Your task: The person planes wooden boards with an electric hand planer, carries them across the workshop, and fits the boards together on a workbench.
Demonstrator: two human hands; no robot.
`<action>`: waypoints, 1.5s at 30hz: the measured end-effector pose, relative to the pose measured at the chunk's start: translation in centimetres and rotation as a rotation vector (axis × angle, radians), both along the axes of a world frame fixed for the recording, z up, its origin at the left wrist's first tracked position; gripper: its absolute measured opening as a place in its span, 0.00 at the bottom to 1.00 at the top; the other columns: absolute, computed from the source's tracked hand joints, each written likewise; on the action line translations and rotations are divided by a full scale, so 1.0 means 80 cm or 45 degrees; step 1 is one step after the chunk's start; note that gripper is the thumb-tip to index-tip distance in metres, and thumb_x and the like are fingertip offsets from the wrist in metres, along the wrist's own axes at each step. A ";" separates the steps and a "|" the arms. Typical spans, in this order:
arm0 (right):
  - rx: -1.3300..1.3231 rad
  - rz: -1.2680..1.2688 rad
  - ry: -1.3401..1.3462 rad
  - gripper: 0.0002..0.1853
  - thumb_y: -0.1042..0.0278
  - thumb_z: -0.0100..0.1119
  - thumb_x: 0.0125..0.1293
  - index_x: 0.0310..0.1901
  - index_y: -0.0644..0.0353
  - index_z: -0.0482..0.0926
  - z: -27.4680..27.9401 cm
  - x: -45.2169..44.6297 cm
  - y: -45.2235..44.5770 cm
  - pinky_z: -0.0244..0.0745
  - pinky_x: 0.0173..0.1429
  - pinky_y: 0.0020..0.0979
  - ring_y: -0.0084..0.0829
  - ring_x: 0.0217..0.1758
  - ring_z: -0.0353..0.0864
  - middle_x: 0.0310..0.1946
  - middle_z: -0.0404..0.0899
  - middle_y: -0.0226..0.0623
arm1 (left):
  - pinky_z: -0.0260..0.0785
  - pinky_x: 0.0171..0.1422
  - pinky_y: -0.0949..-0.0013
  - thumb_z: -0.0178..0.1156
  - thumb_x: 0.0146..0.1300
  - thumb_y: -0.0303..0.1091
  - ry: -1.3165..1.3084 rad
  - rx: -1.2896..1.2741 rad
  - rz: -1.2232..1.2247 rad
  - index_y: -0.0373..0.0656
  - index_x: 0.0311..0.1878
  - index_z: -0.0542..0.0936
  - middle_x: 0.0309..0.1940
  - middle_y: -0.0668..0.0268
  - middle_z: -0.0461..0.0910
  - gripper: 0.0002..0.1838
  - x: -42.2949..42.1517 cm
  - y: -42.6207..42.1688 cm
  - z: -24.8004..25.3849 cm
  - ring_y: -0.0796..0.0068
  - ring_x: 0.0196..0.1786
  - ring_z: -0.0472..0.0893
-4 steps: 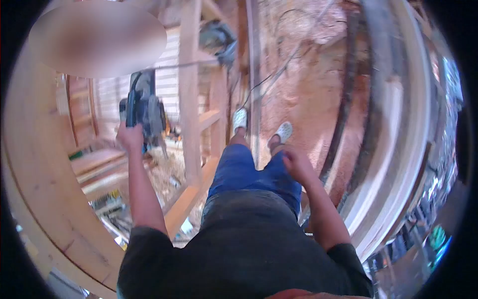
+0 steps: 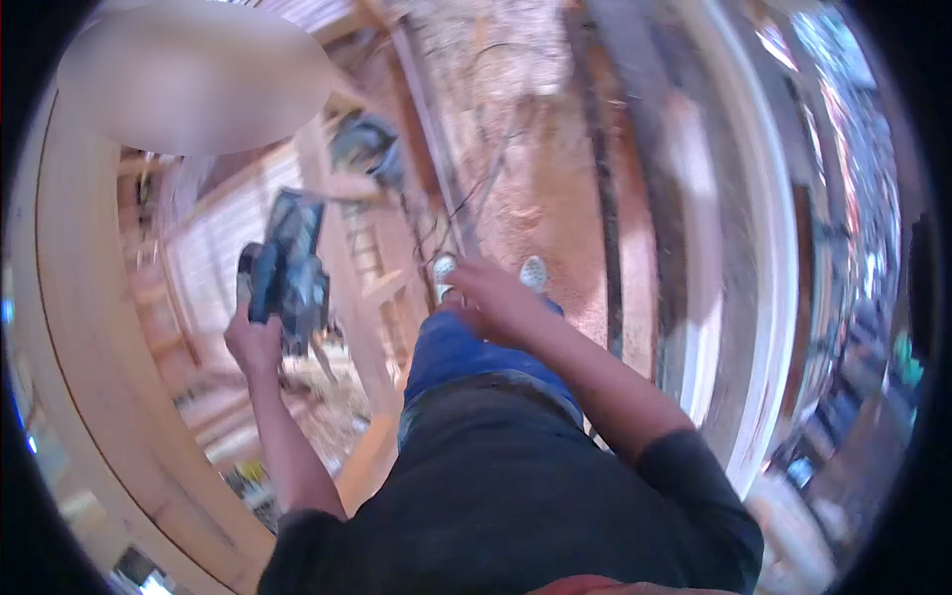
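On the left of the head view, my left hand (image 2: 256,342) is wrapped round the handle of a dark power tool (image 2: 296,268), which has a flat plate at its upper end. A dark cord shows beyond the tool, partly blurred. My right hand (image 2: 478,296) is in front of my blue shorts (image 2: 466,352), over the legs. Motion smears its fingers, and I cannot make out whether it holds anything.
Long timber beams (image 2: 149,426) curve along the left side, and stacked boards (image 2: 754,297) run down the right. Another dark machine (image 2: 365,147) rests by the wooden frame. Cords lie on the reddish ground (image 2: 555,213) ahead of my light shoes.
My right hand has swung inward from beside the right thigh to the front of the shorts. The tool in my left hand sits lower and more tilted, and the whole view has turned.
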State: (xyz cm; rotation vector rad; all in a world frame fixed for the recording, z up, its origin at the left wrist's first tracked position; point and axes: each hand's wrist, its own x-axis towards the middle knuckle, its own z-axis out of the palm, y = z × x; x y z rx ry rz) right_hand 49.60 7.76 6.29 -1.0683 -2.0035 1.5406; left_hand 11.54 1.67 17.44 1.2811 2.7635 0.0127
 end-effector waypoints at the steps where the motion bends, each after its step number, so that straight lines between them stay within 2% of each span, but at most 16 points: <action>1: 0.401 -0.171 0.268 0.13 0.73 0.65 0.61 0.48 0.62 0.79 0.030 -0.009 0.013 0.76 0.58 0.48 0.53 0.54 0.78 0.45 0.79 0.46 | 0.77 0.47 0.52 0.67 0.49 0.32 -0.074 -0.036 -0.156 0.42 0.42 0.87 0.35 0.51 0.87 0.15 0.031 0.015 0.004 0.50 0.39 0.86; 3: 0.710 0.044 0.212 0.12 0.78 0.62 0.58 0.45 0.64 0.78 0.081 -0.015 0.048 0.77 0.58 0.47 0.51 0.55 0.78 0.45 0.79 0.46 | 0.77 0.47 0.53 0.66 0.49 0.29 -0.292 -0.097 -0.560 0.43 0.43 0.87 0.35 0.52 0.87 0.15 0.105 0.051 0.011 0.50 0.39 0.86; 6: 0.579 -0.060 -0.011 0.13 0.77 0.62 0.57 0.45 0.65 0.78 0.095 -0.015 0.031 0.78 0.60 0.47 0.52 0.59 0.80 0.49 0.82 0.50 | 0.79 0.47 0.53 0.69 0.47 0.28 -0.338 -0.149 -1.120 0.45 0.38 0.86 0.34 0.57 0.86 0.12 0.194 0.085 0.000 0.50 0.40 0.86; 9: -0.231 -0.182 -0.390 0.16 0.70 0.66 0.57 0.47 0.64 0.80 0.108 0.039 0.015 0.81 0.59 0.49 0.55 0.57 0.84 0.49 0.85 0.53 | 0.80 0.46 0.54 0.71 0.47 0.28 -0.378 -0.190 -1.705 0.47 0.39 0.83 0.36 0.60 0.86 0.13 0.290 0.123 -0.009 0.50 0.41 0.86; 13: -0.390 -0.575 -0.492 0.21 0.66 0.70 0.55 0.49 0.68 0.81 0.128 0.118 -0.042 0.82 0.60 0.50 0.54 0.55 0.86 0.50 0.86 0.57 | 0.81 0.48 0.55 0.74 0.46 0.28 -0.377 -0.308 -2.295 0.48 0.46 0.82 0.44 0.61 0.86 0.21 0.386 0.143 -0.016 0.51 0.45 0.86; 14: -0.447 -0.696 -0.527 0.22 0.65 0.70 0.55 0.50 0.68 0.81 0.148 0.129 -0.061 0.82 0.60 0.50 0.54 0.55 0.86 0.49 0.86 0.58 | 0.81 0.50 0.55 0.76 0.45 0.28 -0.594 -0.240 -2.359 0.47 0.47 0.82 0.46 0.61 0.86 0.22 0.404 0.147 -0.004 0.53 0.47 0.87; 18: -0.484 -1.252 -0.654 0.22 0.59 0.69 0.56 0.50 0.62 0.83 0.184 0.156 -0.175 0.81 0.55 0.48 0.55 0.47 0.87 0.42 0.87 0.55 | 0.80 0.59 0.57 0.81 0.45 0.30 -1.306 0.078 -2.494 0.46 0.55 0.82 0.54 0.62 0.85 0.30 0.456 0.183 0.053 0.58 0.58 0.86; 19: -0.514 -1.357 -0.657 0.22 0.60 0.70 0.57 0.51 0.64 0.83 0.201 0.170 -0.205 0.81 0.54 0.47 0.54 0.46 0.88 0.42 0.87 0.55 | 0.78 0.62 0.57 0.81 0.48 0.32 -1.281 0.187 -2.451 0.44 0.56 0.81 0.54 0.62 0.85 0.30 0.462 0.195 0.057 0.60 0.59 0.84; 21: -0.365 -1.728 -0.468 0.21 0.63 0.69 0.58 0.50 0.67 0.82 0.211 0.177 -0.279 0.79 0.50 0.43 0.46 0.39 0.87 0.38 0.87 0.51 | 0.76 0.65 0.55 0.79 0.50 0.31 -1.108 -0.045 -2.217 0.44 0.58 0.81 0.54 0.60 0.84 0.29 0.486 0.216 0.046 0.55 0.60 0.83; 27: -0.651 -2.277 -0.644 0.13 0.68 0.68 0.61 0.43 0.67 0.81 0.258 0.195 -0.424 0.74 0.38 0.31 0.25 0.30 0.79 0.27 0.81 0.33 | 0.72 0.70 0.52 0.71 0.53 0.26 -0.651 -0.236 -2.568 0.52 0.69 0.75 0.68 0.60 0.75 0.37 0.598 0.216 -0.053 0.48 0.68 0.76; 28: -0.666 -2.334 -0.664 0.12 0.68 0.68 0.61 0.43 0.67 0.81 0.258 0.205 -0.441 0.73 0.36 0.30 0.23 0.28 0.78 0.26 0.80 0.31 | 0.72 0.71 0.52 0.70 0.53 0.25 -0.584 -0.079 -2.637 0.53 0.71 0.73 0.70 0.61 0.73 0.39 0.628 0.217 -0.081 0.49 0.70 0.74; 34: -0.941 -2.427 -0.584 0.22 0.53 0.69 0.69 0.48 0.67 0.82 0.268 0.255 -0.516 0.72 0.33 0.28 0.20 0.27 0.77 0.25 0.80 0.29 | 0.70 0.72 0.48 0.71 0.53 0.30 -0.015 0.308 -2.942 0.56 0.74 0.72 0.72 0.62 0.73 0.41 0.793 0.234 -0.179 0.54 0.72 0.74; 37: -0.864 -2.451 -0.307 0.26 0.44 0.67 0.71 0.47 0.67 0.83 0.264 0.277 -0.542 0.69 0.32 0.28 0.20 0.26 0.75 0.23 0.78 0.27 | 0.74 0.67 0.48 0.73 0.54 0.33 0.236 -0.344 -2.995 0.58 0.74 0.72 0.64 0.60 0.81 0.41 0.835 0.269 -0.215 0.52 0.65 0.80; 40: -0.831 -2.400 -0.359 0.32 0.34 0.66 0.69 0.43 0.65 0.83 0.251 0.301 -0.543 0.67 0.32 0.31 0.21 0.25 0.73 0.21 0.75 0.27 | 0.77 0.61 0.48 0.70 0.58 0.34 -0.018 -0.244 -3.049 0.61 0.72 0.72 0.51 0.59 0.86 0.36 0.825 0.300 -0.225 0.51 0.56 0.84; 44: -0.799 -2.125 -0.447 0.37 0.28 0.64 0.66 0.44 0.64 0.83 0.230 0.343 -0.531 0.67 0.32 0.32 0.22 0.25 0.73 0.21 0.75 0.28 | 0.75 0.65 0.48 0.71 0.55 0.29 0.257 -0.696 -2.747 0.54 0.72 0.74 0.57 0.54 0.84 0.38 0.819 0.298 -0.160 0.47 0.61 0.81; 45: -0.810 -2.052 -0.460 0.37 0.27 0.64 0.65 0.44 0.64 0.84 0.227 0.356 -0.521 0.68 0.32 0.31 0.22 0.26 0.73 0.21 0.75 0.28 | 0.74 0.66 0.49 0.71 0.54 0.28 0.186 -0.589 -2.812 0.54 0.73 0.73 0.59 0.53 0.83 0.39 0.811 0.313 -0.180 0.47 0.62 0.80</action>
